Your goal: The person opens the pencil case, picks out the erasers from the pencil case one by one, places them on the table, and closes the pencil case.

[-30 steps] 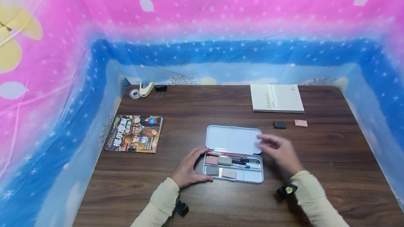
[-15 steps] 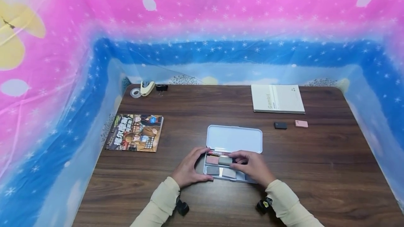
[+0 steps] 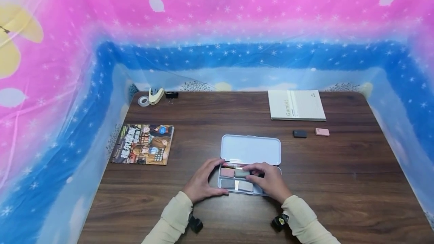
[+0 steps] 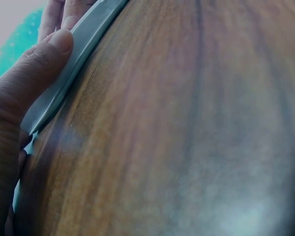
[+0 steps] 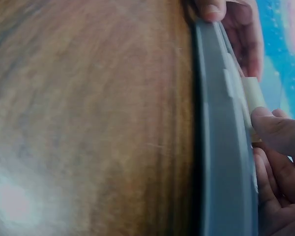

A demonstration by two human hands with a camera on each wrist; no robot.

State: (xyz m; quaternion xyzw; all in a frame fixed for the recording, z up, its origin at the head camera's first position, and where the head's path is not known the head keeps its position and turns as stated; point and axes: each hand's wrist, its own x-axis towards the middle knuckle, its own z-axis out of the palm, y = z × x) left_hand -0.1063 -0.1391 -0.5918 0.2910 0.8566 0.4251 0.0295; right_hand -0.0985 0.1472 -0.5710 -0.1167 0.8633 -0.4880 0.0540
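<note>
A white pencil case [image 3: 251, 149] lies with its lid folded back on the table. My left hand [image 3: 202, 182] grips its left end, thumb along the front wall [image 4: 64, 83] and fingers at the back corner. Inside the case, my right hand [image 3: 271, 182] pinches a grey-green eraser [image 3: 241, 173] between thumb and fingers; its pale side [image 5: 253, 93] shows above the rim in the right wrist view. Beside it sits a pink eraser [image 3: 227, 172]. A grey block [image 3: 228, 183] and a whitish block [image 3: 245, 186] lie in the front compartment. Pens [image 3: 232, 165] line the back, partly hidden by the right hand.
Right of the case are a black eraser [image 3: 300, 134] and a pink one [image 3: 322, 132], with a notebook [image 3: 298, 104] behind. An illustrated book [image 3: 144, 144] lies at left. A tape roll [image 3: 144, 101], a cream stapler [image 3: 156, 96] and a black binder clip [image 3: 171, 95] stand back left.
My right hand has moved left from beside the lid into the case and taken hold of the grey-green eraser. The left hand keeps its grip on the case.
</note>
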